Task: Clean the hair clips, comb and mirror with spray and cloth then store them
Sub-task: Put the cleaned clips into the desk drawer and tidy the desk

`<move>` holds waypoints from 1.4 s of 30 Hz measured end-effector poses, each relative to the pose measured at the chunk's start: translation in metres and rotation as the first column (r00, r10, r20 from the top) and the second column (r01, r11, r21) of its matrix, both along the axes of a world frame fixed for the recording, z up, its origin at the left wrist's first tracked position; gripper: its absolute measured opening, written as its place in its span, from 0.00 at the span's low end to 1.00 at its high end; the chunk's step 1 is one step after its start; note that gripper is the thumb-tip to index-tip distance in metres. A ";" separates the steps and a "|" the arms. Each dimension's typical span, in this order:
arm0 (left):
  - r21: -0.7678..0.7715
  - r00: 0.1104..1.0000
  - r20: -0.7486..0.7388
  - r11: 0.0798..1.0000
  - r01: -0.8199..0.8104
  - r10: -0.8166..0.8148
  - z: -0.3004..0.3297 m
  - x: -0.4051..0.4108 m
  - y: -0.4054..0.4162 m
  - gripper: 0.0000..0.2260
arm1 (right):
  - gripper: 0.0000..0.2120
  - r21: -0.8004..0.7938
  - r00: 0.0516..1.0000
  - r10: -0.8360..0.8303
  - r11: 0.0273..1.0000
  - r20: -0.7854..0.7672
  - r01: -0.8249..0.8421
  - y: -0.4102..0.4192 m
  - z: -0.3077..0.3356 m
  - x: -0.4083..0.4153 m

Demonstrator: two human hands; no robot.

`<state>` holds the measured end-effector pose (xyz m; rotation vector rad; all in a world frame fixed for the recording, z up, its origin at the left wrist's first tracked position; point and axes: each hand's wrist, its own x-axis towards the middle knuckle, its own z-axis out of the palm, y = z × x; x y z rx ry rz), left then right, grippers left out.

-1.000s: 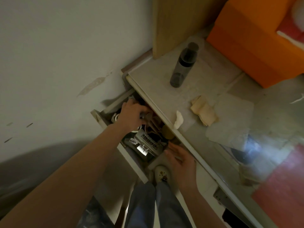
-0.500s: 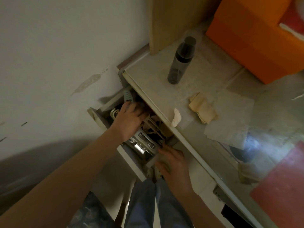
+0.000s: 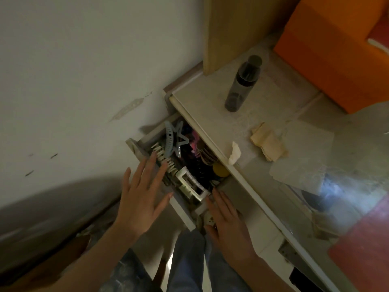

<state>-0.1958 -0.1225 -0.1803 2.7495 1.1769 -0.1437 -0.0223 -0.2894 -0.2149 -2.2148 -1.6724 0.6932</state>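
An open drawer [image 3: 181, 209] under the counter holds several hair clips: a pale blue claw clip [image 3: 171, 138], a white toothed clip [image 3: 163, 158] and a white rectangular clip [image 3: 192, 183], over dark items. My left hand [image 3: 141, 197] is flat with spread fingers against the drawer's front edge, holding nothing. My right hand [image 3: 227, 224] lies flat with straight fingers on the drawer's right front corner. A dark spray bottle [image 3: 242, 85] stands on the counter. A beige cloth [image 3: 267, 144] lies on the counter to its right. Comb and mirror are not discernible.
A crumpled white tissue [image 3: 234, 153] sits at the counter's front edge [image 3: 200, 131]. An orange box [image 3: 336, 51] stands at the back right, a wooden panel [image 3: 229, 28] behind the bottle. The wall is to the left. My legs [image 3: 189, 260] are below the drawer.
My left hand has come out of the drawer and now lies flat at its front edge. The clips it covered are now exposed. My right hand has shifted slightly on the drawer's corner.
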 end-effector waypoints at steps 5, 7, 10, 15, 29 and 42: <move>-0.047 0.977 -0.098 0.979 -0.197 0.192 -0.008 -0.018 -0.028 0.36 | 0.41 -0.060 0.998 0.005 0.998 0.059 -0.002 0.001 0.003 -0.003; -0.055 0.969 -0.122 0.973 -0.224 0.216 -0.013 -0.018 -0.031 0.37 | 0.35 -0.058 0.997 0.004 0.998 0.076 0.000 0.000 0.001 -0.005; -0.048 0.962 -0.117 0.967 -0.252 0.245 -0.018 -0.021 -0.027 0.36 | 0.38 -0.137 0.998 -0.020 0.990 0.052 0.027 0.001 0.001 -0.013; -0.061 0.965 -0.123 0.969 -0.241 0.233 -0.023 -0.030 -0.012 0.32 | 0.58 -0.310 0.994 -0.075 0.950 -0.080 0.047 0.009 0.010 -0.027; -0.077 0.996 -0.080 0.996 -0.045 0.039 -0.040 -0.048 0.014 0.29 | 0.42 -0.116 0.915 -0.389 0.909 0.105 0.400 0.021 -0.008 -0.066; -0.069 0.994 0.005 0.992 0.110 -0.110 -0.048 -0.045 0.034 0.31 | 0.40 0.130 0.770 -0.630 0.759 -0.096 0.638 0.018 -0.021 -0.089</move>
